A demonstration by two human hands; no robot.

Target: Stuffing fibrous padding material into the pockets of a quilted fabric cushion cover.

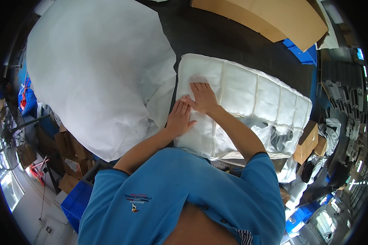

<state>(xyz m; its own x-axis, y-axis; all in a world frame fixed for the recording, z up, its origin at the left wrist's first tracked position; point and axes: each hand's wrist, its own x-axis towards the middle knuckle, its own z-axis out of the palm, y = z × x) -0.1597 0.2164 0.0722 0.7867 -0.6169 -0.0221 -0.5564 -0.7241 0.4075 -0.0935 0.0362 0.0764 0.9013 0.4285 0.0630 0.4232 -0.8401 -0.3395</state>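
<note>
Right hand (204,98): flat, palm down, fingers extended and held close together, pressing on the near-left part of the folded quilted pad (249,98). Left hand (180,118): likewise flat and open, fingers straight and together, its fingertips touching the thumb side of the right hand — the two hands lie side by side, holding nothing, both bearing down on the fabric.

The quilted pad is white, soft and puffy, stitched into roughly square pockets that bulge between the seams. It lies as a thick rectangular slab on the black table (216,36), its long side running away to the right of the hands. At its near-right edge a looser, crumpled layer of thin translucent plastic film (278,136) shows, wrinkled and greyish.

Just left of the pad, touching or overlapping its left edge, lies a large white non-woven sheet (98,69) — smooth, matte, with an irregular rounded outline and a few soft folds near the pad. Beyond the pad, at the far edge of the table, rests a flat brown cardboard sheet (274,18), stiff and plain. Right of the pad, below table level, stands a small brown cardboard box (307,141). Blue plastic crates (75,202) sit on the floor, well left of the pad.
</note>
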